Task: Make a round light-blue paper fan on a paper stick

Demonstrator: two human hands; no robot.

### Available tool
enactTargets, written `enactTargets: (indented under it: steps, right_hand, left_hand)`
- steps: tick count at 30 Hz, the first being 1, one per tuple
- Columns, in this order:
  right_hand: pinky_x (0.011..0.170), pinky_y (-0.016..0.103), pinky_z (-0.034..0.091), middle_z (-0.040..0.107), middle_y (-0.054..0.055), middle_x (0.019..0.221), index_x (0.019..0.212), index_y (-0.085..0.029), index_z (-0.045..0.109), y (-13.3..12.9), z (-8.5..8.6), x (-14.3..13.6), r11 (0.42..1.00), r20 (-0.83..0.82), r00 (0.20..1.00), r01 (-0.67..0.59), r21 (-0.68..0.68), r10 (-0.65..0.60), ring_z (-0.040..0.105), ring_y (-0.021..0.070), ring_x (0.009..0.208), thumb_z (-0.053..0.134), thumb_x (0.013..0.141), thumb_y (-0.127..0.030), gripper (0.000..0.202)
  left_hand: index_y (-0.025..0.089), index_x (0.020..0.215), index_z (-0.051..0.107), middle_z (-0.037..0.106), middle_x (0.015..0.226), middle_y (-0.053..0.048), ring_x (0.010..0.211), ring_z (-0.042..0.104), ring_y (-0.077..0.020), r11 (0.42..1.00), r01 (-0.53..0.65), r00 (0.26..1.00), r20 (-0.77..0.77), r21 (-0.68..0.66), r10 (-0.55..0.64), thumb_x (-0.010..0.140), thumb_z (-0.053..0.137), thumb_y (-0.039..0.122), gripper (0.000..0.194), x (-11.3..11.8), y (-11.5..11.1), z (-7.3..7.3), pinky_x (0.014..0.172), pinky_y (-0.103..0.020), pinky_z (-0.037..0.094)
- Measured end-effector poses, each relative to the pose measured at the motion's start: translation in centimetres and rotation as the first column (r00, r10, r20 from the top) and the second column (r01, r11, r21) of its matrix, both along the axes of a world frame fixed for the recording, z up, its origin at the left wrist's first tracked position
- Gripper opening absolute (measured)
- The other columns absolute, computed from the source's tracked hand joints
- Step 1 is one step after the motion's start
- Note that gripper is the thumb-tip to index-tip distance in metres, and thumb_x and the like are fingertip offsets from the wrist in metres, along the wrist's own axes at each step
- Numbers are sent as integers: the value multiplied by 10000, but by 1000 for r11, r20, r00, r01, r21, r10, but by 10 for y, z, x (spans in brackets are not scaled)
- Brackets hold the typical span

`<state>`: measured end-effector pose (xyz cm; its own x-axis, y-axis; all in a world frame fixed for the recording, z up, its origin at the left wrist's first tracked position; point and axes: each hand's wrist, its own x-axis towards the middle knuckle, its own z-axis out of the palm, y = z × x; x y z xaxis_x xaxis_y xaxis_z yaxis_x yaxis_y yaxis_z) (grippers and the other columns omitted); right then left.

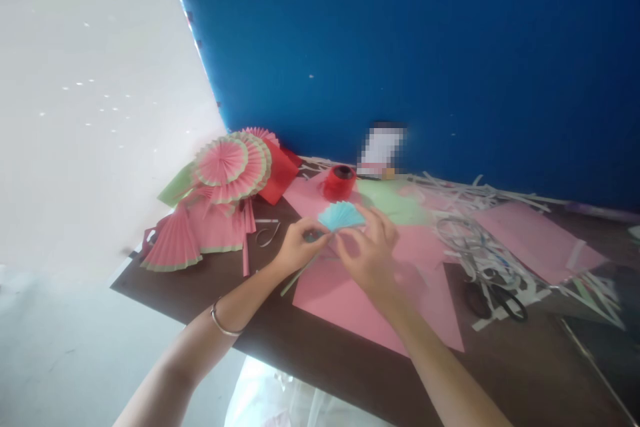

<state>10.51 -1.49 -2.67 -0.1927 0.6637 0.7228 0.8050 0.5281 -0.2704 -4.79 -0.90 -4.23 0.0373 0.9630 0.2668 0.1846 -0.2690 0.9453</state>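
Note:
A small light-blue pleated paper fan (342, 215) is spread open between my two hands, above pink sheets on the table. My left hand (301, 245) pinches its lower left side near the base. My right hand (369, 247) is at its right side, thumb and fingers closed on the lower edge. A thin greenish strip (299, 277) slants down beside my left hand. Under my hands lies a pink sheet (340, 303). Just behind the fan stands a red roll (340, 183) with a dark centre.
Pink pleated rosettes and fans (233, 167) are piled at the table's left. Paper strips (480, 240) and black-handled scissors (500, 300) lie right, near another pink sheet (540, 240). Green paper (395, 200) lies behind my right hand. A blue wall (400, 47) rises behind the brown table (250, 327).

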Motion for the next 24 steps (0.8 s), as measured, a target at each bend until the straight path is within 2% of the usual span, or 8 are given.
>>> enactTargets:
  steps: [9, 16, 24]
  right_hand:
    - [971, 500, 313, 513, 60, 1240, 716, -225, 640, 0, 0, 0, 1000, 37, 999, -6, 15, 5, 381, 284, 1206, 551, 803, -219, 124]
    - [995, 497, 286, 528, 67, 1227, 729, -211, 594, 0, 2, 4, 997, 146, 989, -8, 77, -4, 401, 276, 1191, 530, 817, -195, 109]
    - [929, 508, 337, 557, 88, 1162, 685, -205, 597, 13, 19, 23, 983, 73, 989, 114, 143, -126, 449, 309, 1139, 560, 786, -196, 107]
  left_hand:
    - [165, 699, 662, 629, 715, -30, 634, 511, -107, 1000, -6, 1000, -5, 12, 6, 718, 651, 298, 134, 0, 0, 0, 603, -239, 414]
    - [154, 691, 666, 631, 716, -34, 620, 493, -102, 1000, -4, 1000, 1, -23, 4, 707, 664, 312, 158, -1, 2, -1, 608, -243, 404]
    - [151, 670, 676, 633, 692, -23, 589, 493, -91, 992, -4, 996, 90, -128, 16, 661, 699, 325, 175, 0, 4, -2, 592, -230, 406]
